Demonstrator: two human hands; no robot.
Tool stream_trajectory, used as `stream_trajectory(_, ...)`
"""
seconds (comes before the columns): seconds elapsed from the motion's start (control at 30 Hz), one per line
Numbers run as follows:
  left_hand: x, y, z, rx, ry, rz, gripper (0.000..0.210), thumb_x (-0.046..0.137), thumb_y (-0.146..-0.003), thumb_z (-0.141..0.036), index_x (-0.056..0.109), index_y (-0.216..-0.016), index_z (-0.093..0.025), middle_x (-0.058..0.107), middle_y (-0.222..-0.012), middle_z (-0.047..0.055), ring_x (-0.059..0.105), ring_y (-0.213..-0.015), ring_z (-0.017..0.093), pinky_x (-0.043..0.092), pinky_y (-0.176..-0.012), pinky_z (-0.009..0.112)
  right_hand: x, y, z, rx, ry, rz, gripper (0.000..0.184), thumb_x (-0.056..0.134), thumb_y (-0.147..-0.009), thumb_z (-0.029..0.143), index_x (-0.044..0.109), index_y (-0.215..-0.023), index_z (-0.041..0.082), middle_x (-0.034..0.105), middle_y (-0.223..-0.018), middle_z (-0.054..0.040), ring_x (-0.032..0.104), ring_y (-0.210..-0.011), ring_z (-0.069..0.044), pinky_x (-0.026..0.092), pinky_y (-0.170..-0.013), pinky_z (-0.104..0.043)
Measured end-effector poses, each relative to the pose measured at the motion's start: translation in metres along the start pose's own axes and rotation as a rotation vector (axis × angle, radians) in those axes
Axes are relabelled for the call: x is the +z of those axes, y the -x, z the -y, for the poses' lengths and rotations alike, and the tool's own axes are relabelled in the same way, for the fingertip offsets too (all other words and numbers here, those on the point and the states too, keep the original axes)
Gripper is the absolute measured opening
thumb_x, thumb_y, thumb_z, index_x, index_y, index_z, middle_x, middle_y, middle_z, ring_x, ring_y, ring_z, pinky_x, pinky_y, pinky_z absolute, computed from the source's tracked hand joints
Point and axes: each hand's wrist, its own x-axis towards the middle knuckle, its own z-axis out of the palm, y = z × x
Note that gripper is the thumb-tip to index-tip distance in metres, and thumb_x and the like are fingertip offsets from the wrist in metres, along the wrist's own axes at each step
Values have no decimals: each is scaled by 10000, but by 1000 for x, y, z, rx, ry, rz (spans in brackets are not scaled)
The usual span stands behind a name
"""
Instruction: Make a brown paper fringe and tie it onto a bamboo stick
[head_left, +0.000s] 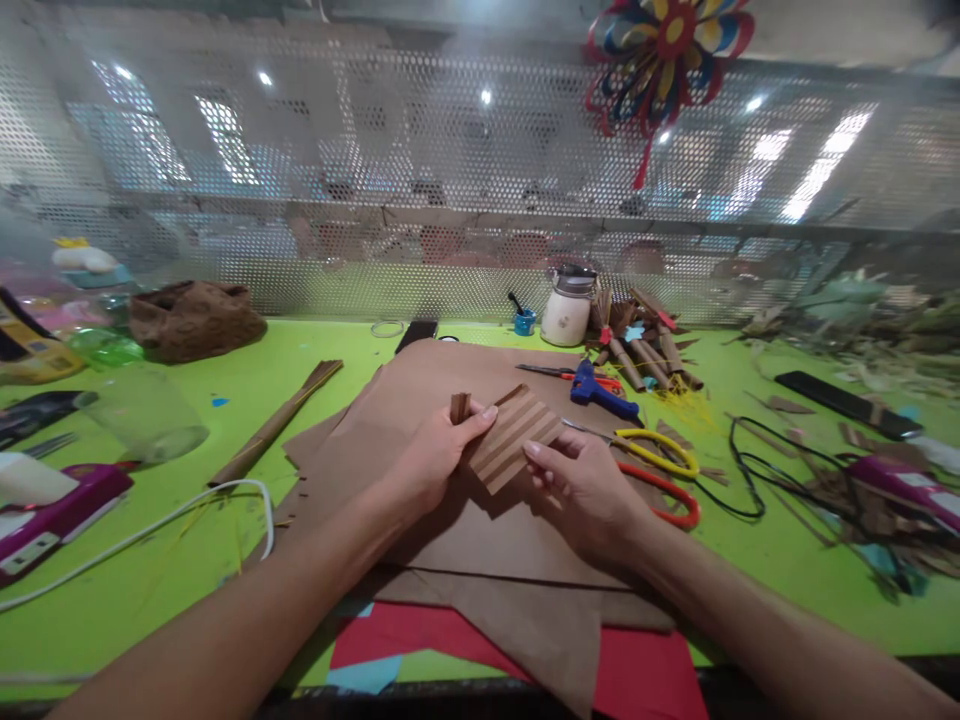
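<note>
A small striped piece of brown paper (pixel 514 440) is held tilted between my two hands, above large brown paper sheets (pixel 360 450). My left hand (pixel 439 455) pinches its left edge, thumb on top. A short folded brown strip (pixel 460 407) sticks up from the same hand. At the lower right edge, my right hand (pixel 581 480) grips the striped paper between thumb and fingers. Just beyond the right hand lie scissors with yellow and orange handles (pixel 660 452). A blue glue gun (pixel 602 392) rests farther back, beside another pair of scissors (pixel 551 372).
Left on the green table (pixel 172 530) lies a rolled brown paper bundle (pixel 277 420) near a white cable (pixel 135 545). A white jar (pixel 568 308) and small paper rolls (pixel 652 355) stand behind. Right are a black cable (pixel 750 470) and scraps. Red paper (pixel 645 670) lies in front.
</note>
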Motion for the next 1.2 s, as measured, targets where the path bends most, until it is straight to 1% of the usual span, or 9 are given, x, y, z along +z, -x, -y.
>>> stream_trajectory(0.33,-1,-3,2,98,-5,-106,287,664,-712,-379,467,-658,-177,518,-587,-60,470,-534,92,391,-560,229,-1,-2,-3,-31,43,9,241,716,-702,358,597,-725,150,541,-582,24,454,-478,-73,317,-446,-204)
stream_trajectory(0.47,1,-1,1,75,77,-84,284,671,-708,-360,462,-650,-177,524,-577,-58,486,-531,94,398,-537,225,-1,-2,-4,-61,69,0,233,706,-712,349,588,-718,148,537,-575,24,445,-463,-66,291,-426,-199)
stream_trajectory(0.57,1,-2,1,9,85,-75,268,657,-718,-382,494,-682,-173,555,-605,-32,511,-538,109,392,-503,229,-1,-3,-3,-43,48,-27,241,708,-710,353,571,-702,155,528,-561,31,439,-452,-65,295,-419,-199)
stream_trajectory(0.67,0,-4,3,-35,61,-87,256,630,-738,-397,539,-735,-158,560,-643,-9,496,-530,101,321,-439,207,-2,-4,0,-27,5,-61,248,719,-698,349,557,-687,161,522,-550,37,437,-449,-65,318,-425,-202)
stream_trajectory(0.8,0,-6,5,-14,79,-81,236,618,-744,-364,543,-703,-144,508,-632,-17,438,-526,74,213,-400,184,-3,-5,3,-37,-37,-67,240,717,-700,348,565,-709,162,514,-555,45,433,-452,-64,332,-438,-206)
stream_trajectory(0.93,-1,-3,5,-18,101,-1,267,647,-720,-393,550,-694,-146,481,-620,-24,397,-508,67,138,-386,201,-5,-7,2,-61,-41,-55,235,714,-707,348,580,-729,156,520,-582,39,432,-479,-65,326,-454,-202)
stream_trajectory(1.0,-1,-2,5,-37,65,43,267,691,-686,-371,547,-693,-146,479,-616,-29,383,-496,59,134,-392,205,-7,-9,2,-102,-36,-40,218,706,-719,336,596,-750,151,522,-596,35,428,-493,-63,329,-467,-197)
stream_trajectory(1.07,0,-1,4,-69,30,49,271,725,-654,-329,526,-677,-147,466,-605,-42,356,-479,45,152,-402,196,-9,-11,2,-131,-21,-38,216,706,-717,334,604,-760,148,523,-602,32,430,-499,-65,333,-472,-198)
stream_trajectory(1.2,2,0,0,-79,3,26,279,734,-646,-307,506,-673,-149,445,-589,-55,326,-462,34,182,-408,177,-11,-13,0,-82,8,-52,271,725,-683,380,590,-762,159,526,-595,34,438,-480,-75,335,-457,-208)
